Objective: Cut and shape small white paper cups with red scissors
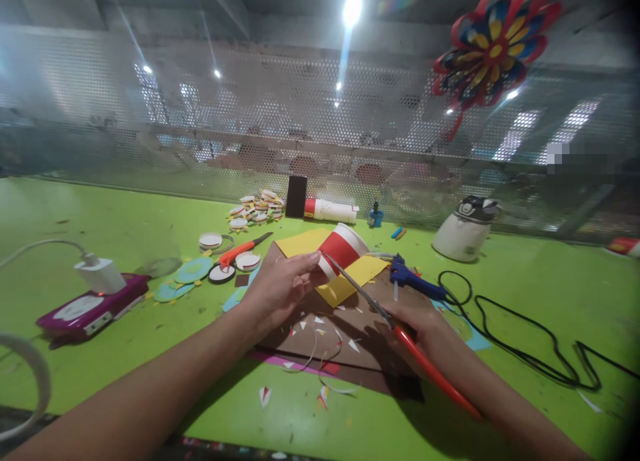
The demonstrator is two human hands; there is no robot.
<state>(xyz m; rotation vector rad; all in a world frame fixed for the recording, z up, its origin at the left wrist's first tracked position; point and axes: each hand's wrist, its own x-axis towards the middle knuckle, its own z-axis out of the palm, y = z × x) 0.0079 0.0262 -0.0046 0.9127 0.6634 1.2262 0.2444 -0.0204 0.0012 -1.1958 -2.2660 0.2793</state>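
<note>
My left hand (287, 281) is closed around the lower end of a red and white paper cup (345, 247), which it holds tilted above the work board. In my right hand (415, 327) are long scissors with red handles (433, 374). Their grey blades reach up to the left, and the tips meet the side of the cup near my left thumb. Beneath both hands lies a brown board (345, 334) with yellow paper (350, 281) on it. White and red paper scraps (354, 345) are strewn over the board and the table edge.
On the green table (190, 374), a purple power strip (95, 307) with a white plug stands left. An orange-handled cutter (237, 253) lies near cut cup pieces (257, 207). A blue glue gun (415, 277) with black cord and a white container (465, 231) are right. A phone (297, 196) stands behind.
</note>
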